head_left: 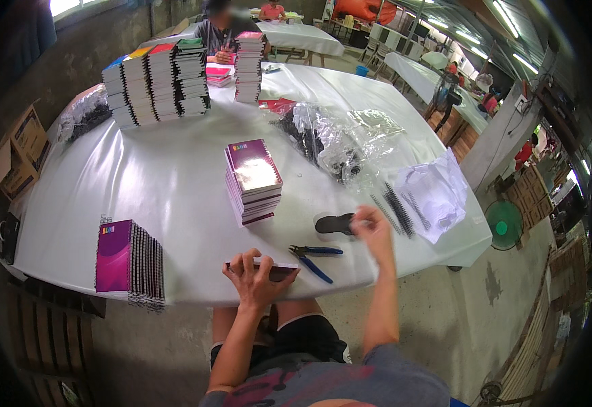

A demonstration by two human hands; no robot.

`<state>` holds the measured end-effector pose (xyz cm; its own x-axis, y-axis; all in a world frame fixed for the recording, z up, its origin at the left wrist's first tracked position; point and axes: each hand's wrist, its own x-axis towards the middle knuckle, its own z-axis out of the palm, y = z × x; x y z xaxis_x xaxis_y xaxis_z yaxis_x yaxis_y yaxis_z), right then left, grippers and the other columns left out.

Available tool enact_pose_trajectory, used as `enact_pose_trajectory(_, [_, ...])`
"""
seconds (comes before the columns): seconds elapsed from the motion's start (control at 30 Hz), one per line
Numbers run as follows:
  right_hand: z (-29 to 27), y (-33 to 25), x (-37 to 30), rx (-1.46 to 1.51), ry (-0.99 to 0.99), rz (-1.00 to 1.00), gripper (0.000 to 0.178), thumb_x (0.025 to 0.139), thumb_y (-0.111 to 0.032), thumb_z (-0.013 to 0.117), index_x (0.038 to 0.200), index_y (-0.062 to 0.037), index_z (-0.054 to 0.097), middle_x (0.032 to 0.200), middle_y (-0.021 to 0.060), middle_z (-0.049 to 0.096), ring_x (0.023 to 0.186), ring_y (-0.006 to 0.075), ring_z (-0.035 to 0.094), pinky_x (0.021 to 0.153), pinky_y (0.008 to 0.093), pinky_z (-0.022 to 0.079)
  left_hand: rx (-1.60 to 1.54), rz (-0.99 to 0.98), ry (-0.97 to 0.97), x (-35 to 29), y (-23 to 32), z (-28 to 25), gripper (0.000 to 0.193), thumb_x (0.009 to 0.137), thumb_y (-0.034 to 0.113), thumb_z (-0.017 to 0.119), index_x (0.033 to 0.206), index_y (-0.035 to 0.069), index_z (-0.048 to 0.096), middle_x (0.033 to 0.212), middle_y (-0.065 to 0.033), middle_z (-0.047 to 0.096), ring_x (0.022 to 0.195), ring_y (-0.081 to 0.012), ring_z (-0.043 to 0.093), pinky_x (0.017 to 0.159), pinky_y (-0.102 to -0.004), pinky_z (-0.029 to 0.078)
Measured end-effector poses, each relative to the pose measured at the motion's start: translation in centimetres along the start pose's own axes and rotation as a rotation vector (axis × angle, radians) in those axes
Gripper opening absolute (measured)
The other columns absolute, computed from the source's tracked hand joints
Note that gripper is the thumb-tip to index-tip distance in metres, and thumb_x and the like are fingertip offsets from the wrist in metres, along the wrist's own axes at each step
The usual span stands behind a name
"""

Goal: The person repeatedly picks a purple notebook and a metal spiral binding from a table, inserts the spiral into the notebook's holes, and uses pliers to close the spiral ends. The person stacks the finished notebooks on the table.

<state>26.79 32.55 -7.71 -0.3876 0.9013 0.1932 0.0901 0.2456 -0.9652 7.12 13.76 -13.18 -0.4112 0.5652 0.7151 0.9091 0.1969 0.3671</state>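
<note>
Notebook [279, 273], a single one with a dark purple cover, is at the near edge of the white-covered table [187, 183], in front of the person. One left hand [258, 277] is clamped on it, fingers bent over its upper side and the thumb at its right end. One right hand [375, 230] is raised near the right end of one black oval object [333, 224]; it is blurred, so I cannot tell whether its fingers are apart or together, or hold anything.

Between the two hands lies one pair of pliers [313, 252] with two blue handles, its jaws spread. Two purple stacks stand nearby: one middle stack [254, 169] beyond the left hand, and one left stack [114, 254] with coils along its right side; the books in each are too tightly packed to count surely.

To the right lie several black spiral coils [399, 207], overlapping, beside one crumpled white sheet [435, 197]. Farther back is clear plastic wrapping [337, 146] with more dark coils.

Along the far side rise four tall stacks [164, 81] side by side, topped blue, yellow, red and green, and one separate pink-topped stack [248, 68], near one seated co-worker [225, 32].
</note>
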Motion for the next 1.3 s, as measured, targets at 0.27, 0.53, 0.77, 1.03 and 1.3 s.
enact_pose_trajectory(0.27, [-6.3, 7.3, 5.6, -1.179, 0.319, 0.132, 0.036, 0.077, -0.017, 0.065, 0.112, -0.0087, 0.057, 0.108, 0.0126, 0.055, 0.104, 0.0335, 0.052, 0.089, 0.0399, 0.043, -0.006, 0.045, 0.084, 0.0, -0.2, -0.1, 0.053, 0.05, 0.053, 0.08, 0.073, 0.016, 0.051, 0.095, -0.0042, 0.045, 0.099, -0.0294, 0.036, 0.088, -0.0522, 0.027])
enact_pose_trajectory(0.53, [-9.5, 10.7, 8.8, -1.07, 0.072, -0.035, 0.039, 0.079, -0.007, 0.059, 0.118, -0.007, 0.054, 0.107, 0.02, 0.053, 0.099, 0.0397, 0.053, 0.085, 0.0451, 0.044, 0.008, 0.0, 0.073, -0.2, -0.7, -0.4, 0.052, 0.054, 0.055, 0.075, 0.078, 0.015, 0.052, 0.092, -0.002, 0.046, 0.098, -0.0248, 0.04, 0.089, -0.0567, 0.023])
enact_pose_trajectory(0.77, [-7.8, 8.8, 9.4, -1.208, 0.032, -0.106, 0.047, 0.08, -0.002, 0.049, 0.126, -0.0078, 0.047, 0.111, 0.0217, 0.047, 0.099, 0.0405, 0.053, 0.084, 0.0459, 0.044, -0.021, 0.007, 0.091, 0.7, -0.5, -1.0, 0.048, 0.052, 0.047, 0.08, 0.072, 0.013, 0.052, 0.084, -0.0039, 0.045, 0.093, -0.0278, 0.039, 0.087, -0.0491, 0.026])
enact_pose_trajectory(1.03, [-2.8, -3.1, 3.3, -1.089, -0.067, -0.158, 0.036, 0.086, -0.014, 0.055, 0.122, -0.0102, 0.055, 0.097, 0.0137, 0.05, 0.082, 0.0298, 0.054, 0.074, 0.0392, 0.045, -0.031, 0.03, 0.122, 0.0, -0.9, -0.6, 0.052, 0.052, 0.051, 0.079, 0.075, 0.014, 0.051, 0.087, -0.0048, 0.044, 0.094, -0.0279, 0.04, 0.084, -0.0505, 0.025])
enact_pose_trajectory(1.3, [7.9, -5.4, -5.6, -0.333, -0.492, -0.232, 0.02, 0.08, -0.006, 0.067, 0.1, -0.0075, 0.069, 0.09, 0.0055, 0.061, 0.079, 0.0152, 0.057, 0.072, 0.026, 0.045, 0.024, 0.03, 0.14, -0.7, -2.0, -0.9, 0.052, 0.055, 0.054, 0.077, 0.075, 0.015, 0.05, 0.086, -0.0046, 0.043, 0.095, -0.0276, 0.039, 0.085, -0.0507, 0.023])
